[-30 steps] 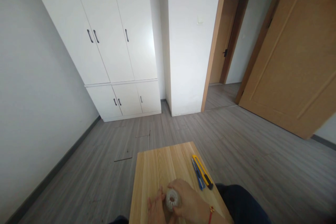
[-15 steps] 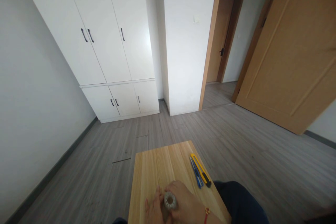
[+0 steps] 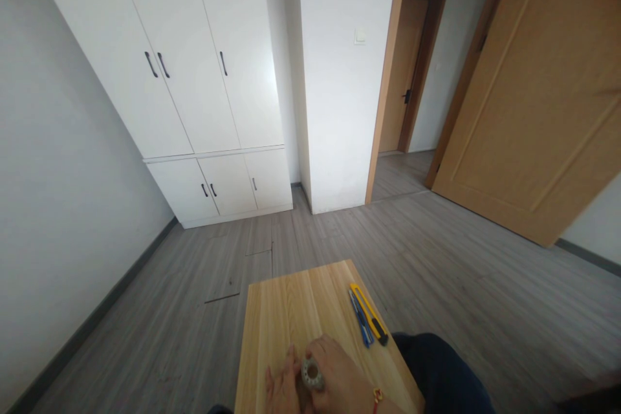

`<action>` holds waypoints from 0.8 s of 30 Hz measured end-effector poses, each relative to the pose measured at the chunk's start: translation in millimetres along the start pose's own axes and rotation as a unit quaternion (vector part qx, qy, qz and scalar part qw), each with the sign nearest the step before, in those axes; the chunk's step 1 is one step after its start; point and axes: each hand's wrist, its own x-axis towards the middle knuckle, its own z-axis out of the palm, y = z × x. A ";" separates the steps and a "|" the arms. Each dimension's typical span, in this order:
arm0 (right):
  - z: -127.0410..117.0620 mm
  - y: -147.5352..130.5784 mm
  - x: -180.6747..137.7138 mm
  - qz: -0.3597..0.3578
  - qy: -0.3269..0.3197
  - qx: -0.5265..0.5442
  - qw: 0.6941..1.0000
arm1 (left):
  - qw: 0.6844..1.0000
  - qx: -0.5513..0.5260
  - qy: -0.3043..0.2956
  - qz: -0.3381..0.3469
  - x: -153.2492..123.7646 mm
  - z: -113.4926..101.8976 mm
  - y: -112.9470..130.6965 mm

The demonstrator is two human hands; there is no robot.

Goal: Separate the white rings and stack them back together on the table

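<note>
On the far left stands a white cabinet (image 3: pixel 194 77) against the wall, with grey plank floor (image 3: pixel 194 297) before it. Nearer, at the bottom edge, my left hand (image 3: pixel 281 391) lies on the wooden table (image 3: pixel 286 310), fingers stretched nearly flat and only slightly spread, their tips against the left side of the roll of tape (image 3: pixel 312 373). The roll sits at the near end of the table between my two hands. Its open core faces up toward the camera, so its axis runs roughly upright with a slight tilt toward me. It looks pale, translucent and ring-shaped, with a darker brownish centre. My right hand (image 3: pixel 342 385) curls around the roll's right side, fingers bent partway closed and gripping it; a red bracelet (image 3: pixel 376 394) shows at the wrist. Further right, well apart from the hands, a blue pen (image 3: pixel 361 320) and a yellow utility knife (image 3: pixel 369 314) lie side by side, pointing away from me along the table's right edge.
</note>
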 end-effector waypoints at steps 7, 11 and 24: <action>0.4 -1.5 1.8 0.010 -0.024 0.005 1.000 | 1.000 -0.015 0.014 0.000 -1.3 4.7 -1.3; -6.2 -2.7 -1.2 0.022 -0.028 0.051 0.998 | 0.998 -0.052 0.022 0.001 -0.3 6.8 -5.9; 8.1 13.7 -18.2 0.098 -0.014 0.128 0.987 | 0.983 -0.170 -0.038 -0.060 -4.9 -0.4 -31.1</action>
